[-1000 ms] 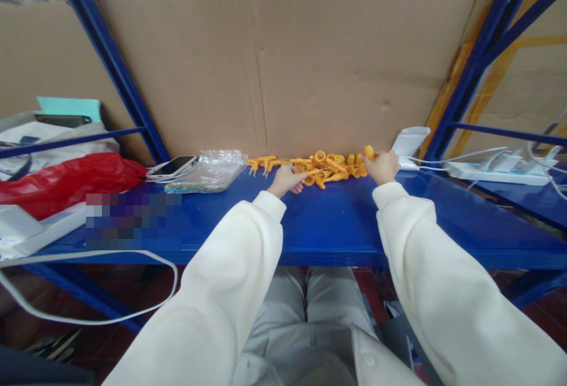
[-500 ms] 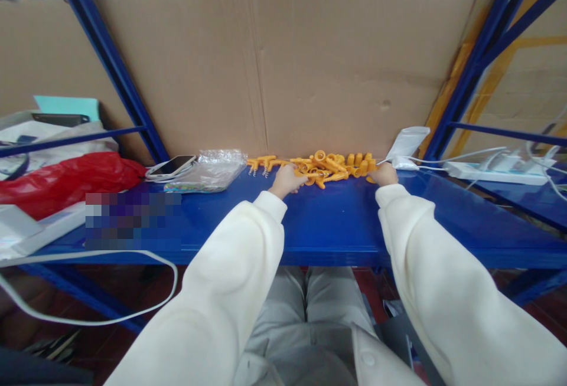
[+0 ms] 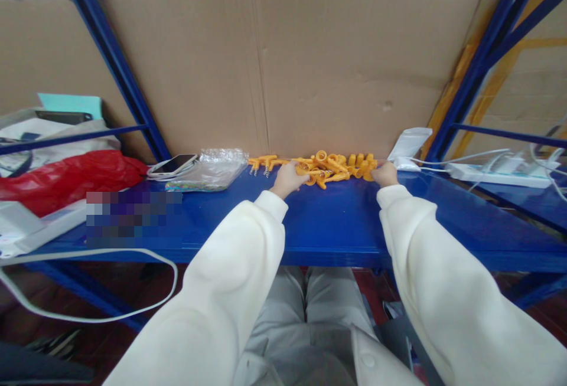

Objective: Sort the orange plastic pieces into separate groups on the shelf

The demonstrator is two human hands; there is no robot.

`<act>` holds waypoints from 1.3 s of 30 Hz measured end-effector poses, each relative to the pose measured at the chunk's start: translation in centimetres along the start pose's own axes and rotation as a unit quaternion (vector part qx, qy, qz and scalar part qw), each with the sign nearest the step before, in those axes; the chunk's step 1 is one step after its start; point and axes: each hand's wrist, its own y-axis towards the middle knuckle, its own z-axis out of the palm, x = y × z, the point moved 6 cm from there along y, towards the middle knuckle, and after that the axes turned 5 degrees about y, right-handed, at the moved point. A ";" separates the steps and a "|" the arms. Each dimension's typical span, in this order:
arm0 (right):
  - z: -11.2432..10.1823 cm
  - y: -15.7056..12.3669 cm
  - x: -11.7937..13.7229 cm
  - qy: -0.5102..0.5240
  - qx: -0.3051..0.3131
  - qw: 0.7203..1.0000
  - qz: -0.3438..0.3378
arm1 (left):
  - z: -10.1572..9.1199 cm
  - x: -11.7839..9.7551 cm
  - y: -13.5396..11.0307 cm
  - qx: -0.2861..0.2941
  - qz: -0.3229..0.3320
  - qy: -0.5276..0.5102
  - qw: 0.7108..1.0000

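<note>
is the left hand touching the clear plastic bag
Apart: the head view shows a strip of blue shelf between the left hand and the clear plastic bag.

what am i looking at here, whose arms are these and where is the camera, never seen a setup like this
No machine here: these are a person's own bare hands, and every picture comes from one camera worn on the head, looking forward and down. Ahead is a blue shelf with cardboard behind it. Small orange pieces lie on it, mostly in a heap. The left hand is at the heap's left side, the right hand at its right end; whether either holds a piece is too small to tell. Further left lie a plastic bag and a phone.
</note>
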 end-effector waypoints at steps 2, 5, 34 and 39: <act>0.1 -0.2 -0.1 0.035 0.010 0.999 0.024 | -0.2 -0.3 -0.1 -0.012 0.017 0.013 1.000; -0.3 -0.9 0.2 0.032 -0.005 0.998 0.059 | -0.3 -0.5 -0.1 -0.025 0.036 0.013 0.999; 5.0 -9.6 10.9 0.364 0.511 0.778 -0.025 | 0.0 -1.5 0.3 -0.059 0.161 0.010 0.985; 5.7 -8.8 10.7 0.414 0.443 0.796 -0.005 | -0.6 -1.6 -0.1 -0.100 0.116 0.034 0.988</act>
